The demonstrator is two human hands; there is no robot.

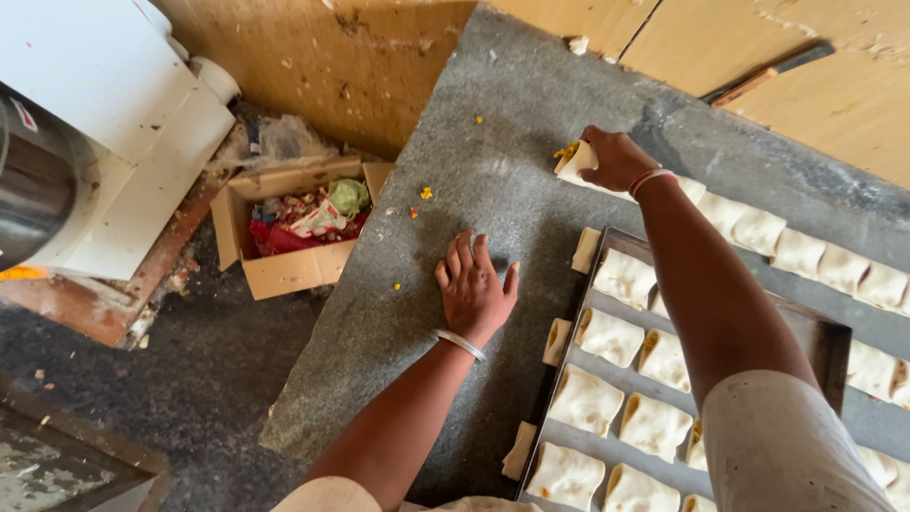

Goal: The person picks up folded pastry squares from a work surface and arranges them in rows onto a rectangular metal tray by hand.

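- Left hand (474, 289): flat on grey stone slab (455, 171), fingers spread, palm down, holding nothing; steel bangle at wrist.
- Right hand (616, 159): at 1 o'clock from left hand, fingers closed on folded dough parcel (576, 163), filling showing at its corner.
- Metal tray (825, 341): at 4 o'clock, loaded with filled parcels.
- Cardboard box (284, 270): at 9 o'clock, on floor, full of scraps.

Clutter lying around the grey stone slab (455, 313)

Sitting on the dark floor: an open cardboard box (284, 232) holding crumpled wrappers and green scraps, just beside a white machine (104, 123). Resting on the wooden boards up top: a flat scraper tool (768, 71). Dotting the slab: yellow crumbs (426, 192).
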